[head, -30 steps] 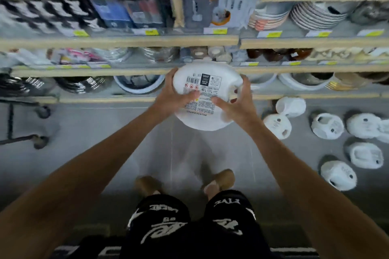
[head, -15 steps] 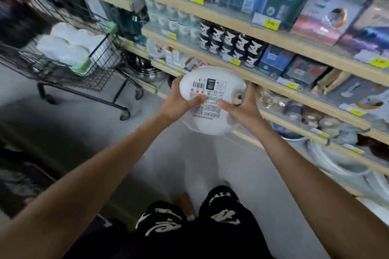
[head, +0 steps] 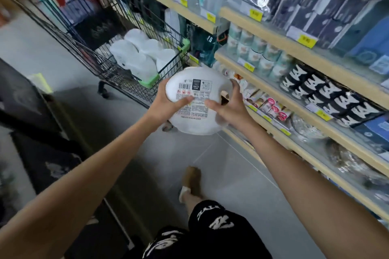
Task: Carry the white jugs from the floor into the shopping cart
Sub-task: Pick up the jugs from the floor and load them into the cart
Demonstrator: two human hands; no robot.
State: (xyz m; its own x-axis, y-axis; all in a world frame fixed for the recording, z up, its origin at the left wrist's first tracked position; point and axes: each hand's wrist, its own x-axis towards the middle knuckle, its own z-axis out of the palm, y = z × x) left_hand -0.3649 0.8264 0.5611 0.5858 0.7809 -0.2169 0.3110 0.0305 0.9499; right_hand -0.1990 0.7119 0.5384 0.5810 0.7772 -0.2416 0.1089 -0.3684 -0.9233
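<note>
I hold one white jug point(head: 197, 82) in front of me, its labelled base turned toward me. My left hand point(head: 168, 103) grips its left side and my right hand point(head: 228, 109) grips its right side near the handle opening. The black wire shopping cart point(head: 168, 52) with green corner guards stands just beyond the jug, up and to the left. Several white jugs in the cart point(head: 139, 57) lie piled in its basket. The jugs on the floor are out of view.
Wooden shelves point(head: 294, 99) stocked with cups, boxes and packets run along the right side. A dark display unit point(head: 42, 132) stands on the left. Grey floor point(head: 221, 164) lies between them, with my foot point(head: 190, 183) on it.
My view has swung left from the jugs on the floor to the cart. The held jug has come much closer to the cart, with both hands gripping it as before.
</note>
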